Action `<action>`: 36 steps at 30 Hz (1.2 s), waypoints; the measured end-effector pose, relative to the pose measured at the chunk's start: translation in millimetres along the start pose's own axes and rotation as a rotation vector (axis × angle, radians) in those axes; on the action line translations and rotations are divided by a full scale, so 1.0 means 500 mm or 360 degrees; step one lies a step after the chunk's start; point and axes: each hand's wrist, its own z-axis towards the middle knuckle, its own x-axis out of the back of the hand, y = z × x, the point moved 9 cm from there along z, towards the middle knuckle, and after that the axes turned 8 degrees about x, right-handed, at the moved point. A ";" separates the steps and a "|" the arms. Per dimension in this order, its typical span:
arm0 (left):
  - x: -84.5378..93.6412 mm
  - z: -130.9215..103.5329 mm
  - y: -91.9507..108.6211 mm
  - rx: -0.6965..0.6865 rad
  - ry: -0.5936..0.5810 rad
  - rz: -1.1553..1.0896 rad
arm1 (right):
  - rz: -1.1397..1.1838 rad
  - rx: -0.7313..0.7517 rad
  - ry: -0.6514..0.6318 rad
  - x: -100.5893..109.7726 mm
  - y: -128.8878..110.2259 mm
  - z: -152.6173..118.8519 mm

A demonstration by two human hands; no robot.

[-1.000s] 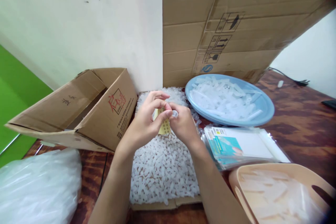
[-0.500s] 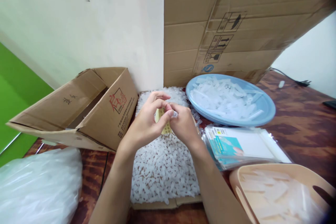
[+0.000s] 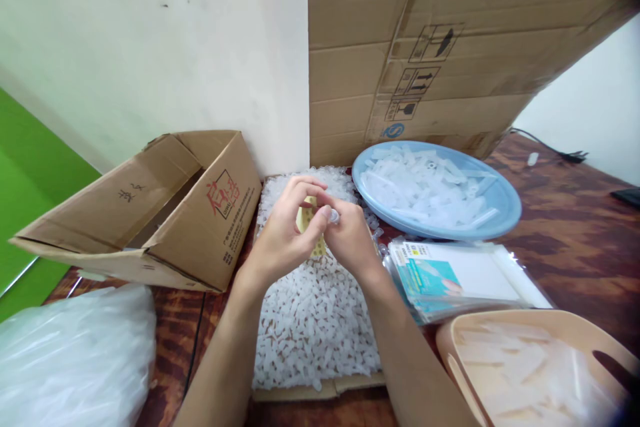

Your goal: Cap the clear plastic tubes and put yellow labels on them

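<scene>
Both hands meet above a bed of small translucent plastic pieces (image 3: 315, 333) heaped on a flattened cardboard sheet. Wrapped round a small clear plastic tube (image 3: 334, 215), my right hand (image 3: 350, 233) is closed, with one end of the tube showing. My left hand (image 3: 287, 230) is closed too, its thumb tip against that same end and its other fingers curled over toward the right hand. Through the gap between them shows a yellow block with rows of holes (image 3: 318, 247); whether a hand touches it is hidden.
An open cardboard box (image 3: 200, 213) stands left, above a clear plastic bag (image 3: 75, 353). On the right are a blue basin (image 3: 510, 210) of translucent pieces, packaged sleeves (image 3: 450, 280) and a beige bin (image 3: 450, 347). A large carton (image 3: 360, 47) rises behind.
The hands stay together at nearly the same place. More of the tube's end and of the yellow block now shows. The whole view has shifted slightly.
</scene>
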 end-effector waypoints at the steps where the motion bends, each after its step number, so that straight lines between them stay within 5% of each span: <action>1: 0.002 0.001 0.000 -0.0007 0.0004 -0.0031 | 0.0016 0.0009 0.0002 0.000 -0.001 0.000; 13: -0.001 0.004 -0.040 0.0316 -0.0056 -0.0219 | -0.0029 0.0059 0.0017 -0.003 -0.011 -0.002; 19: 0.000 0.004 -0.026 0.0261 -0.0017 -0.0118 | 0.0001 -0.0006 0.0033 -0.006 -0.002 -0.005; 24: 0.022 0.002 0.000 0.0044 0.0020 0.0036 | 0.0049 0.0001 0.0028 -0.004 -0.014 0.002; 30: 0.043 -0.022 0.057 -0.0592 0.0214 0.0474 | 0.0295 0.0067 0.0000 -0.022 -0.021 0.004; 36: 0.027 -0.032 0.070 -0.0733 0.0271 0.0669 | 0.0290 -0.0023 -0.0039 -0.031 -0.021 0.000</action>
